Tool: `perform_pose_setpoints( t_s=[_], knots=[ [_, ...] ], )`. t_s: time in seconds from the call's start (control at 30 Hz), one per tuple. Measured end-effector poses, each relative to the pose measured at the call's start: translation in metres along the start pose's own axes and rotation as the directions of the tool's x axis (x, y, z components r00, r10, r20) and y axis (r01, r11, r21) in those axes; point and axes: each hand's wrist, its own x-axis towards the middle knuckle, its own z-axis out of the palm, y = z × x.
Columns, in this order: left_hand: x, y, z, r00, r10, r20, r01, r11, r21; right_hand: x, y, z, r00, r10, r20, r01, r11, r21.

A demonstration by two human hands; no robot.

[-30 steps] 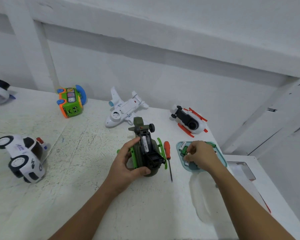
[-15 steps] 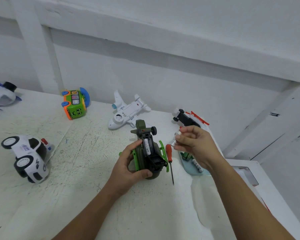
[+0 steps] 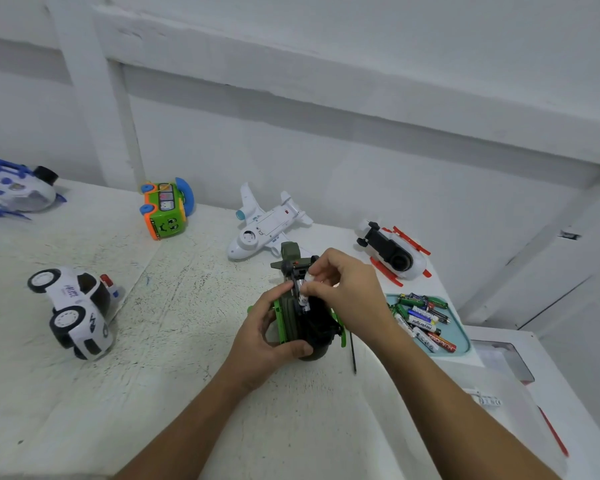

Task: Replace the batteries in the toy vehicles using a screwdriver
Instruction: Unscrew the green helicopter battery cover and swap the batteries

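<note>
Evidently, a battery is being fitted. The green toy helicopter [image 3: 288, 320] is kept belly-up near the middle of the surface [image 3: 187, 375], its rounded nose seemingly rested there. It is gripped by the left hand [image 3: 267, 337], whose thumb is laid across the near side while the fingers [image 3: 274, 297] are curled round the far side of the body. A battery [image 3: 304, 298] is pinched between thumb and fingertips of the right hand [image 3: 347, 289] and is held at the open compartment in the underside.

The toy is judged to be light, hollow and stiff, so little force is needed. It is best held by the broad body, as is done, since the thin green skids and tail parts look easily snapped. The battery is small, hard and smooth, and could be dropped. It is best held by its sides so that both ends are left free for the contacts.

Spare batteries [image 3: 420, 317] are kept in a teal tray [image 3: 459, 329] to the right. Only the shaft of the screwdriver [image 3: 353, 351] is seen, just beside the toy.
</note>
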Motion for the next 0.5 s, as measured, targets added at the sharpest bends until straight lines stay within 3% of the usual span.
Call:
perform_pose_setpoints(
  t_s=[0.33, 0.5],
  knots=[
    [0.000, -0.002, 0.000, 1.000, 0.010, 0.002, -0.010, 1.000, 0.006, 0.001, 0.014, -0.004, 0.973, -0.104, 0.205, 0.155, 0.955, -0.253],
    [0.000, 0.000, -0.001, 0.999, 0.033, -0.002, -0.033, 0.999, 0.021, 0.002, 0.015, -0.004, 0.964, -0.121, 0.236, 0.182, 0.950, -0.254]
  ],
)
